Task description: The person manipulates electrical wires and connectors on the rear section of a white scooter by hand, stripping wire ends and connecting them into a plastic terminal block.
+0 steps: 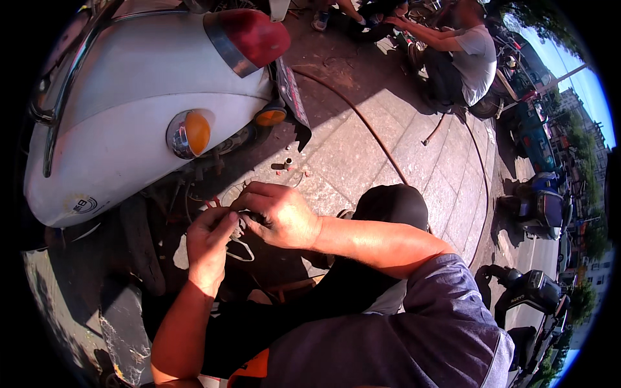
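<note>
My left hand (210,239) and my right hand (281,213) meet in front of me, just below the rear of a white scooter (129,129). The fingertips of both are pinched together on a small part, mostly hidden by the fingers. A thin pale wire (244,253) loops down below the fingers. Beside the left fingertips shows a small red piece (213,202), too small to name. The scooter's rear has a red tail light (255,39) and orange turn signals, one of them in a chrome housing (189,134).
A brown hose (362,119) runs across the paved ground (414,139). Small metal parts (288,164) lie under the scooter's tail. A person in a grey shirt (475,61) crouches at the far right. Parked scooters (540,207) line the right side.
</note>
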`<state>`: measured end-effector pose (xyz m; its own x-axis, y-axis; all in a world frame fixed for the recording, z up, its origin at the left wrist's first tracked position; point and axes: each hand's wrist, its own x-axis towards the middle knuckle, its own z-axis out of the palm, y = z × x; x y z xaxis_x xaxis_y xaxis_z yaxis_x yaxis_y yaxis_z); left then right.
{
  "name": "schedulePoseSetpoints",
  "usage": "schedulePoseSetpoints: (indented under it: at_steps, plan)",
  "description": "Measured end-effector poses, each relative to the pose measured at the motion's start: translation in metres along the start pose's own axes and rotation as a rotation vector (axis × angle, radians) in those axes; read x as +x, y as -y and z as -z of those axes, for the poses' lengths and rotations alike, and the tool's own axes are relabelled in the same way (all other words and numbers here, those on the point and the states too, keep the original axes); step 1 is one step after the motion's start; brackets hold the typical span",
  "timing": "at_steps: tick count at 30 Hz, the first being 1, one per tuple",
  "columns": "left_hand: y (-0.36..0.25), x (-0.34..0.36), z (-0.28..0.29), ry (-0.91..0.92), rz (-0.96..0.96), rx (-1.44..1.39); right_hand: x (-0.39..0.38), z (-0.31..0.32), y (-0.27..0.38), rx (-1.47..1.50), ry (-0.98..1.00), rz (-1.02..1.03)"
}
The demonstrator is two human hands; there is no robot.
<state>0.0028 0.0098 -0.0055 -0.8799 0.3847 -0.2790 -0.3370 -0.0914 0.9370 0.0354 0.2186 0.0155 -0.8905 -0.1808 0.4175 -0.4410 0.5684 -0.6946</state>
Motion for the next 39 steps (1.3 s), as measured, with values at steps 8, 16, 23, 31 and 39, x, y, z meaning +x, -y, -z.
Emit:
schedulePoseSetpoints:
  at_steps: [8, 16, 23, 31, 39]
  plan:
    - [0.004, 0.001, 0.008, -0.032, -0.024, -0.079, -0.006, -0.006, 0.007, 0.470, 0.138, -0.575]
    - [0.007, -0.007, -0.006, 0.061, -0.005, 0.113, -0.002, -0.011, -0.005, 0.682, 0.089, -0.634]
    - [0.015, -0.003, -0.007, 0.070, -0.162, 0.521, -0.001, 0.000, 0.001, 0.651, 0.061, -0.659]
    - [0.006, -0.012, -0.020, 0.056, 0.044, 0.109, -0.011, 0.003, 0.006, 0.348, 0.075, -0.259]
    - [0.012, -0.003, -0.010, 0.187, 0.082, -0.124, -0.020, 0.002, -0.008, 0.267, 0.069, -0.227]
